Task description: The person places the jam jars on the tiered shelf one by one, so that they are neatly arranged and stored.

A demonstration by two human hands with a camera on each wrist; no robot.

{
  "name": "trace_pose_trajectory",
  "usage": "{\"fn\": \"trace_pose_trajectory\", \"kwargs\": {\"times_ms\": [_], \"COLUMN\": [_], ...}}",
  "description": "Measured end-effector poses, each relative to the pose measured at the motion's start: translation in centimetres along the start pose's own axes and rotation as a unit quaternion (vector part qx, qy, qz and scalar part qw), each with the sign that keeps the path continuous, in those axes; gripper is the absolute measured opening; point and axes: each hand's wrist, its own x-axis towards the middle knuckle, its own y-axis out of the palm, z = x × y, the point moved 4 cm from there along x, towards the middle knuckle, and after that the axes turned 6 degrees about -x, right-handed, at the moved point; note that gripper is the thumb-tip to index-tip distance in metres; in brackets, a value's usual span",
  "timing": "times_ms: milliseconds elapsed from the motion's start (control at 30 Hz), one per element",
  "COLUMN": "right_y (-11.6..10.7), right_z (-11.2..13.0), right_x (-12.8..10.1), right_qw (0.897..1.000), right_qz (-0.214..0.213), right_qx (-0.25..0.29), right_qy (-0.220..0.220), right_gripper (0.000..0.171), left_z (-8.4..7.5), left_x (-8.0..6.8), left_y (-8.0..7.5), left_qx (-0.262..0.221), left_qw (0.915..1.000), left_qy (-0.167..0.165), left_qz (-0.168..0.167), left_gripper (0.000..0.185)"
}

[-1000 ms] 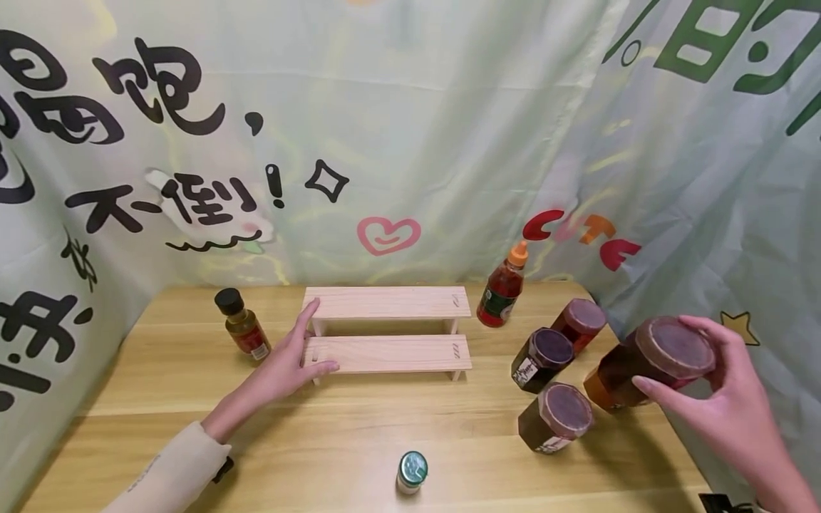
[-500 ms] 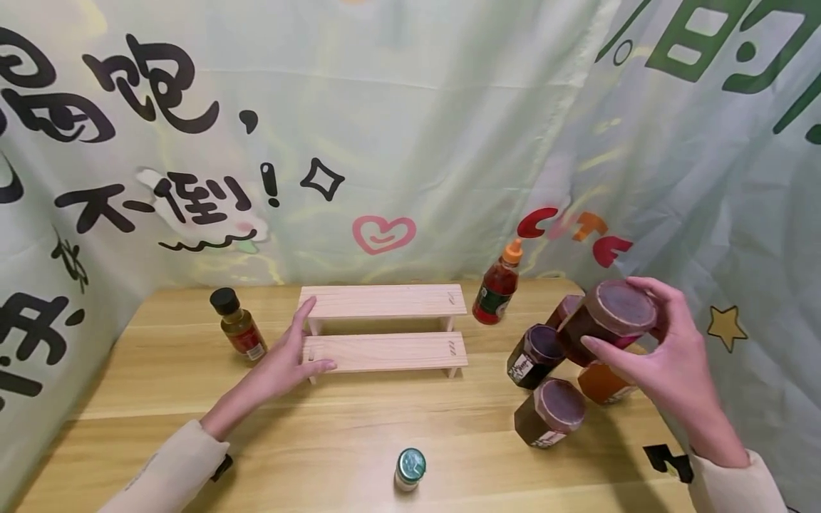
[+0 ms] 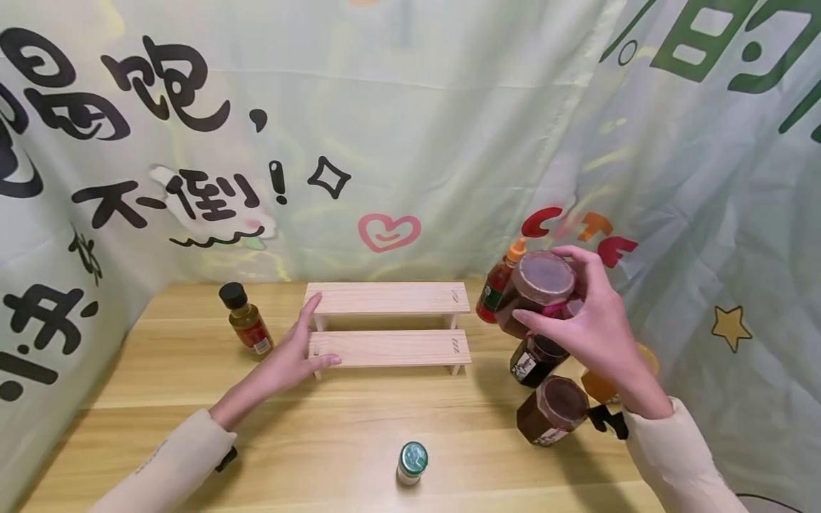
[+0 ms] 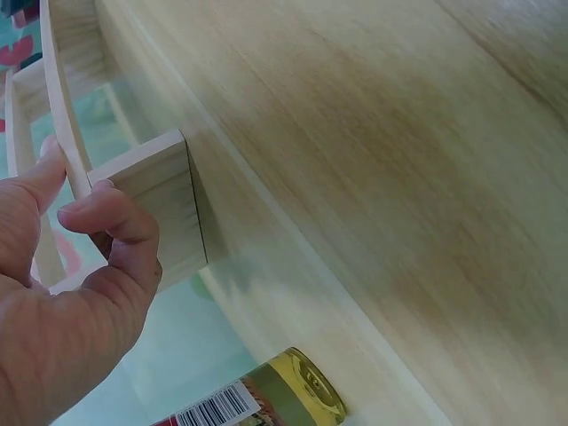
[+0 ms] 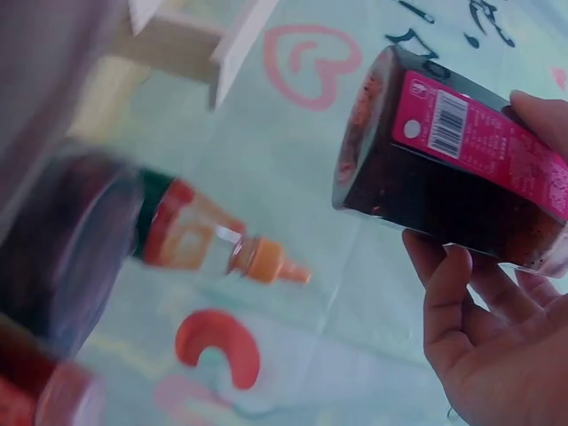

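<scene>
My right hand (image 3: pixel 586 324) grips a dark jar with a brown lid (image 3: pixel 539 288) and a pink label (image 5: pixel 484 146), lifted above the other jars at the table's right. My left hand (image 3: pixel 296 356) rests on the left end of a two-step wooden rack (image 3: pixel 391 324), thumb on the lower step and fingers against its side. In the left wrist view the fingers (image 4: pixel 111 217) pinch the rack's end board (image 4: pixel 155 200). A red sauce bottle with an orange cap (image 3: pixel 502 281) stands just behind the held jar.
Two dark jars (image 3: pixel 554 410) (image 3: pixel 535 356) and an amber jar (image 3: pixel 603 385) stand at the right. A small oil bottle with a black cap (image 3: pixel 245 319) stands left of the rack. A little green-lidded jar (image 3: pixel 410 463) sits near the front edge. A printed cloth hangs behind.
My right hand has lifted the jar and carried it left and away from me, toward the rack's right end. My left hand has stayed on the rack.
</scene>
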Motion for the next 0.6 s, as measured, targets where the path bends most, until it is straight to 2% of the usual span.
{"fn": "trace_pose_trajectory", "kwargs": {"times_ms": [133,333,500,600], "right_y": [1.4,3.5,5.8,7.2], "right_z": [1.3,3.1,3.8,4.2], "right_x": [1.0,2.1,2.9,3.3], "right_qw": [1.000,0.998,0.996,0.996], "right_qz": [0.012,0.024,0.040,0.045], "right_qx": [0.011,0.042,0.075,0.072], "right_qy": [-0.015,-0.037,-0.025,-0.024], "right_gripper": [0.100,0.096,0.092,0.092], "left_z": [0.2,0.2,0.2,0.2], "left_x": [0.1,0.1,0.0,0.1], "left_y": [0.0,0.1,0.0,0.0], "left_qx": [-0.023,0.001,0.009,0.008], "left_qw": [0.9996,1.0000,0.9999,0.9999], "left_qy": [-0.011,0.008,0.013,0.009], "left_qz": [0.008,0.000,-0.004,-0.002], "left_gripper": [0.125,0.122,0.122,0.123]}}
